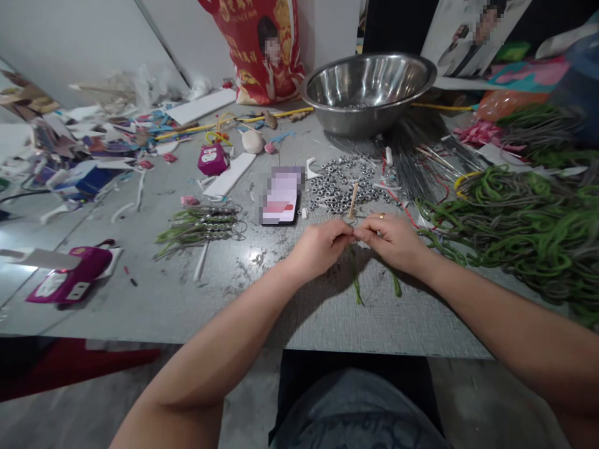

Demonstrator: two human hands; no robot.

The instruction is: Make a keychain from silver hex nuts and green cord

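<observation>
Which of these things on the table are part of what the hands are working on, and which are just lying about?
In use:
left hand and right hand, pinching together over green cord
pile of metal nuts
heap of green cords
finished bundles

Lying about:
steel bowl
phone
pink box
red bag
paper scraps

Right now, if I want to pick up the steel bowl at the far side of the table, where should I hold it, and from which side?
Take the steel bowl by its wide, rolled rim, probably with both hands on opposite sides. It stands upright and open, so the rim is free. Come from above the near edge, over the pile of metal nuts.
</observation>
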